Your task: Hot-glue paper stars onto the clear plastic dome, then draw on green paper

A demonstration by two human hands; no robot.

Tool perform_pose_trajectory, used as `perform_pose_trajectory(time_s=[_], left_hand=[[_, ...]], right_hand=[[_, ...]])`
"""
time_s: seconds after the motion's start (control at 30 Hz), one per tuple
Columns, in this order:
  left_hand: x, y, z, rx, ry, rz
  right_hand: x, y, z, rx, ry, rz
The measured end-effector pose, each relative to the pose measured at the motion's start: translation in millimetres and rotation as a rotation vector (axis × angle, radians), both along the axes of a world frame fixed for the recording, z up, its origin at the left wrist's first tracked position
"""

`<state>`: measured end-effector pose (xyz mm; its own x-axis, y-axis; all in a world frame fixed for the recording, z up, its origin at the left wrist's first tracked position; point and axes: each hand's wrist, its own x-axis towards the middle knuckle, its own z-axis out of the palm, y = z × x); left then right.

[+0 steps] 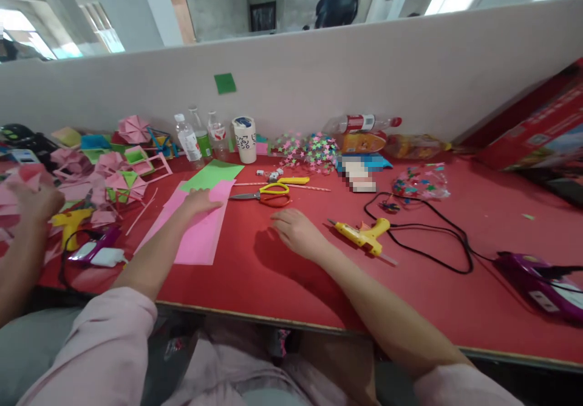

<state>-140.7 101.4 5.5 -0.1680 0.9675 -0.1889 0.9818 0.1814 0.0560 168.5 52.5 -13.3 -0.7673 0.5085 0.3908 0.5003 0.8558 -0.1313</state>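
My left hand (201,203) lies on a stack of pink paper sheets (195,245), thumb stretched out to the right. Sticking out from behind the pink stack is a green paper sheet (216,174). My right hand (297,233) is over the red table with its fingers loosely bent, and no object shows in it. Between and beyond my hands lie scissors (268,195) with yellow and red handles, blades pointing at the paper. To the right of my right hand a yellow glue gun (364,235) rests on its side, with a glue stick poking out of its back.
Folded paper pieces (109,166) crowd the left, where another person's hand (34,199) is near a second glue gun (70,225). Bottles (186,139) and a cup (245,141) stand along the partition. A black cord (426,257) loops toward a purple power strip (540,284).
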Motion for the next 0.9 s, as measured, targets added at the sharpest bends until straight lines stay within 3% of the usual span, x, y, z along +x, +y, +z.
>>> perform_pose_trajectory(time_s=[0.1,0.2,0.4,0.5,0.53,0.57,0.63,0.7,0.77,0.83,0.9], left_hand=[[-2.5,8.3,-0.5,0.004,0.056,-0.004],[0.9,8.1,-0.2,0.014,0.112,0.001],[4.5,-22.9,22.2,0.264,0.214,0.001],[4.7,-44.5,29.4,0.492,0.222,-0.008],[6.1,-50.9,27.7,0.705,0.142,-0.087],[8.4,-56.8,24.0,0.891,0.028,-0.218],[15.9,-66.3,11.7,1.048,-0.209,-0.56],[25.7,-73.1,-2.9,1.04,-0.35,-0.737],[35.3,-77.5,-15.8,0.972,-0.448,-0.763],[43.3,-80.1,-24.8,0.889,-0.572,-0.687],[49.7,-81.1,-29.3,0.851,-0.705,-0.583]], right_hand=[[4.4,-3.4,-16.7,-0.045,-0.052,0.031],[5.2,-6.8,-21.1,-0.059,-0.079,0.049],[0.9,-12.7,-18.7,-0.158,-0.008,0.058],[-1.2,-13.9,-18.7,-0.505,0.349,-0.104],[-1.3,-12.5,-17.9,-0.613,0.472,-0.173],[-0.7,-10.1,-16.4,-0.71,0.585,-0.234],[3.7,-2.1,-10.7,-0.895,0.76,-0.301],[12.3,7.5,-2.0,-1.244,1.024,-0.32],[21.9,14.7,7.2,-1.471,1.178,-0.335],[27.9,16.7,13.4,-1.566,1.169,-0.344],[27.7,13.6,13.9,-1.542,1.096,-0.327]])
